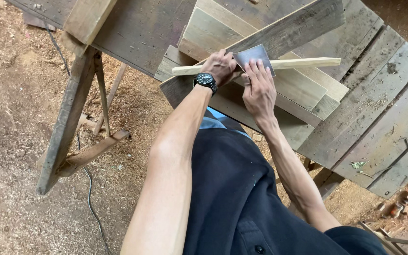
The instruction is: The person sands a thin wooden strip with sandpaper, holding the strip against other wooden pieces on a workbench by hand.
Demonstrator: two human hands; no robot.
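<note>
The left hand (220, 66) grips a thin wooden strip (303, 63) lying along the workbench's (383, 108) near edge, tapered end pointing right. The right hand (259, 87) presses grey sandpaper (251, 55) flat against it, atop stacked boards (303, 89).

Bench (383, 108) of weathered grey planks, gaps btwn them, dust and shavings on top — a small green leaf (358, 164) lies near its lower right edge. Stack of pale boards (303, 87) piled at odd angles on it, w/ one long grey board (298, 26) laid diagonally across the top. Upper left, a pale plank (87, 18) rests over a wooden trestle (69, 118) w/ splayed legs and a low crosspiece. Floor (10, 94) is thick w/ sawdust — a thin dark cable (89, 189) runs across it past the trestle. Wood scraps (400, 205) sit at lower right.
</note>
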